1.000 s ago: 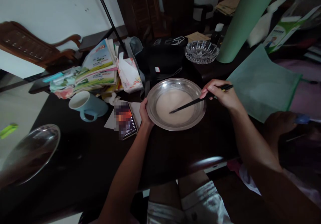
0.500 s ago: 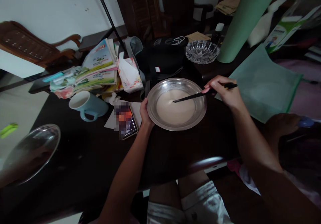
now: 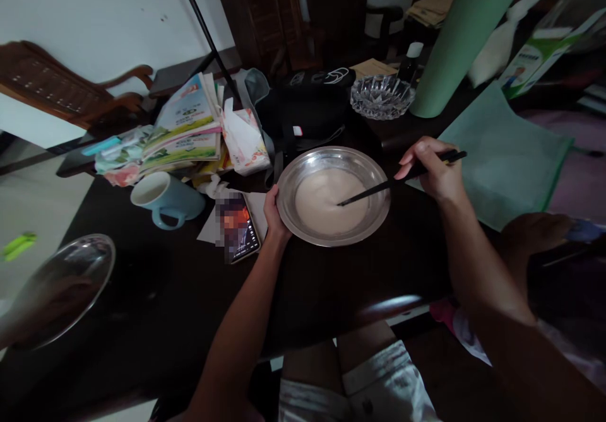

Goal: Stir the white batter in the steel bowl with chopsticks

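A shiny metal bowl point(image 3: 380, 211) stands on the dark table in front of me, holding a pale, creamy liquid point(image 3: 326, 211). My left hand point(image 3: 276, 214) grips the bowl's left rim, thumb on top and the other fingers hidden underneath. Dark chopsticks point(image 3: 379, 188) are pinched in my right hand point(image 3: 433, 166), to the right of the bowl. Their tips dip into the liquid near its middle, where faint swirl marks show. Whether there are one or two sticks is hard to make out.
Left of the bowl lie a lit phone point(image 3: 239, 229) and a light blue mug point(image 3: 168, 198). Another metal bowl point(image 3: 101, 270) is at the far left. Behind are books point(image 3: 184, 125), a tissue pack point(image 3: 246, 141), a black bag point(image 3: 312, 110) and a glass ashtray point(image 3: 381, 98). Someone's arm point(image 3: 530, 233) rests at right.
My right hand has moved to the right and slightly up, and the chopstick tips have shifted right and toward me in the liquid. My left hand and the bowl stay put.
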`<act>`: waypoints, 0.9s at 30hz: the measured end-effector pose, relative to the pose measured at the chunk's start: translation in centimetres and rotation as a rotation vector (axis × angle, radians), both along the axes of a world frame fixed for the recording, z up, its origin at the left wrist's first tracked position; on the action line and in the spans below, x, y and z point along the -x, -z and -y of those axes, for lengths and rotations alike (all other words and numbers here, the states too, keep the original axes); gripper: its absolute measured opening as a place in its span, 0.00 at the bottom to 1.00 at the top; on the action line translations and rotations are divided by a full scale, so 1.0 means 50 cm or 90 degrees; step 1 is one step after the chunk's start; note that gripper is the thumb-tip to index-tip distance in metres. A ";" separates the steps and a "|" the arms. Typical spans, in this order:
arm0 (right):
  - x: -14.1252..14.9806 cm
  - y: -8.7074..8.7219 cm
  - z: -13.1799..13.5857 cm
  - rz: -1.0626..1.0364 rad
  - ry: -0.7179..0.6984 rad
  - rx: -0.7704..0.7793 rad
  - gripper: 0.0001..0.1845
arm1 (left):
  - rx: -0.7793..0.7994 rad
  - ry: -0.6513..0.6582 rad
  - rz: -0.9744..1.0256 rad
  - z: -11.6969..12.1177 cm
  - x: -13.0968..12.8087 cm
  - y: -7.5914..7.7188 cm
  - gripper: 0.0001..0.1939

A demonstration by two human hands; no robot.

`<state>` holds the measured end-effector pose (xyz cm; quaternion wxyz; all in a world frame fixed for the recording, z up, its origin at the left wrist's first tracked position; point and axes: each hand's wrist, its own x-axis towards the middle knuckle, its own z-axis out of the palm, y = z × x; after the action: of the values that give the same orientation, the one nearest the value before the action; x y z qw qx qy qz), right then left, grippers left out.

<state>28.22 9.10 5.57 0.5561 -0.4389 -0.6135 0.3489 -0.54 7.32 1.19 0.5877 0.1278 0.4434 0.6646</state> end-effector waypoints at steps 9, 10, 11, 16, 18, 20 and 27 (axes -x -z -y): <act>0.005 -0.005 0.000 0.004 0.007 0.006 0.21 | -0.001 0.011 -0.001 -0.001 0.003 0.005 0.11; 0.003 -0.003 -0.001 -0.011 0.017 0.008 0.22 | -0.004 0.010 -0.002 -0.001 0.003 0.005 0.11; 0.003 -0.002 0.000 -0.015 0.007 0.015 0.22 | -0.005 0.009 -0.003 -0.001 0.003 0.005 0.11; 0.013 -0.003 0.002 0.054 -0.114 0.043 0.18 | -0.011 0.019 0.001 -0.001 0.003 0.006 0.11; 0.012 -0.003 0.000 0.048 -0.070 0.018 0.18 | -0.014 0.023 0.003 -0.001 0.003 0.006 0.11; 0.006 -0.001 -0.003 0.003 0.000 -0.006 0.19 | -0.015 0.022 0.002 -0.001 0.003 0.006 0.11; 0.013 -0.005 0.005 0.047 -0.118 0.061 0.17 | 0.001 0.014 -0.017 -0.001 0.004 0.007 0.11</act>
<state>27.59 8.86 5.80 0.4767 -0.4194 -0.6541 0.4111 -0.76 7.36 0.85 0.5888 0.1413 0.4503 0.6562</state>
